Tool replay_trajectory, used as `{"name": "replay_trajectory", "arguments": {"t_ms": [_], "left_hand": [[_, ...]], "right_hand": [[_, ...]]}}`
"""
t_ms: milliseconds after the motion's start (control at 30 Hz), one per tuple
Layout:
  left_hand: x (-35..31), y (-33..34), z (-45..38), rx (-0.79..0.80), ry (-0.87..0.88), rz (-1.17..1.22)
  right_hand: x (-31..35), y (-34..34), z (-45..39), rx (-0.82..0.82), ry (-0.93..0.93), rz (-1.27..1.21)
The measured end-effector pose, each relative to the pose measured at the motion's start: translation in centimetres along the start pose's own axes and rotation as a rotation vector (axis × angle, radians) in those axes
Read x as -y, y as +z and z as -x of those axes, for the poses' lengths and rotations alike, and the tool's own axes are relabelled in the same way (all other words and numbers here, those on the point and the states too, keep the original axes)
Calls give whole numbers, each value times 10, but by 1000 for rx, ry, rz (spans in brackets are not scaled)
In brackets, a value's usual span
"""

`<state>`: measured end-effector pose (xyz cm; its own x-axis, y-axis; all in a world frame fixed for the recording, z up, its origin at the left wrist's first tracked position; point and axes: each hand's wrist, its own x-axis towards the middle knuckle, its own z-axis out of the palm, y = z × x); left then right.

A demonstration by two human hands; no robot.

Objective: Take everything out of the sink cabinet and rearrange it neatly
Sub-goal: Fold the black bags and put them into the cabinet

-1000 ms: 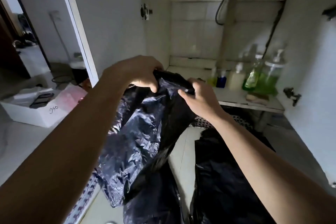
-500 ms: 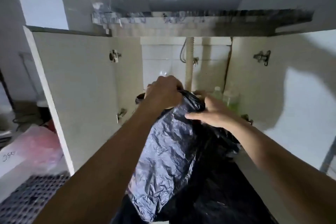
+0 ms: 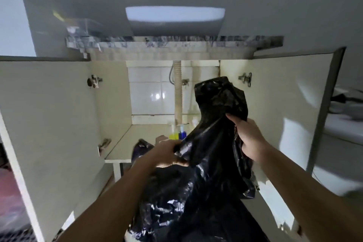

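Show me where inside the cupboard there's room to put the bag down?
The cabinet floor is bare on its left side, beside the left wall. It's crowded around the drain pipe, where the yellow bottle and blue bottle stand.

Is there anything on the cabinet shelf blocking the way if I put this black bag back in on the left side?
Nothing visible blocks it. Both cabinet doors are open, and the left part of the shelf looks bare. The black bag is held by the left hand and right hand. The small bottles stand by the drain pipe, farther right.

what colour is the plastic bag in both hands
Glossy black plastic bag, held by both hands; the head view shows it clearly.
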<state>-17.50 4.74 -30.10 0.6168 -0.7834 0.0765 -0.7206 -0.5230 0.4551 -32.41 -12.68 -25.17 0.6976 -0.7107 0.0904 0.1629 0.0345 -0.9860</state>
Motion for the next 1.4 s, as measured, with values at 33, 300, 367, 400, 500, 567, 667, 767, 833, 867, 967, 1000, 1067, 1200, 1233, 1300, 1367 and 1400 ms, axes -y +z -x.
{"name": "replay_trajectory", "arguments": {"t_ms": [33,300,367,400,500,567,667,767,833,867,967,1000,1067,1200,1233,1300,1367,1400], "left_hand": [[0,2,-2,-48,6,-13],[-7,-29,7,-190,80,-60],[-11,-33,9,-189,130,-107],[-13,-35,10,-188,147,-126],[-21,-38,10,-195,189,-171],[-27,-39,10,-199,209,-181],[-33,-43,14,-194,226,-198],[-35,-48,19,-194,226,-206],[-34,-47,22,-167,213,-242],[-33,-46,24,-141,195,-275],[-21,-32,18,36,71,-395],[-16,-25,15,97,28,-409],[-4,-15,9,157,-68,-431],[11,-11,2,181,-184,-541],[12,-9,-2,169,-191,-564],[11,-4,-12,120,-196,-617],[12,2,-25,60,-192,-674],[12,4,-33,38,-189,-703]], "right_hand": [[-2,-1,0,3,9,-24],[-29,-28,-16,-240,-99,765],[-22,-26,-13,-297,-267,949],[-16,-21,-11,-322,-397,1008],[5,5,7,-194,-782,1125],[7,23,21,129,-723,1163],[-17,37,27,460,-581,1361],[-34,32,23,457,-460,1359],[-35,28,19,386,-414,1356],[-35,27,17,343,-405,1357],[-32,23,12,222,-425,1400],[-31,21,10,183,-432,1417],[-29,16,8,140,-419,1458],[-28,12,5,239,-336,1668],[-30,13,1,264,-321,1715],[-36,14,-14,269,-303,1767],[-44,14,-31,259,-289,1798],[-50,14,-39,257,-278,1818]]}}
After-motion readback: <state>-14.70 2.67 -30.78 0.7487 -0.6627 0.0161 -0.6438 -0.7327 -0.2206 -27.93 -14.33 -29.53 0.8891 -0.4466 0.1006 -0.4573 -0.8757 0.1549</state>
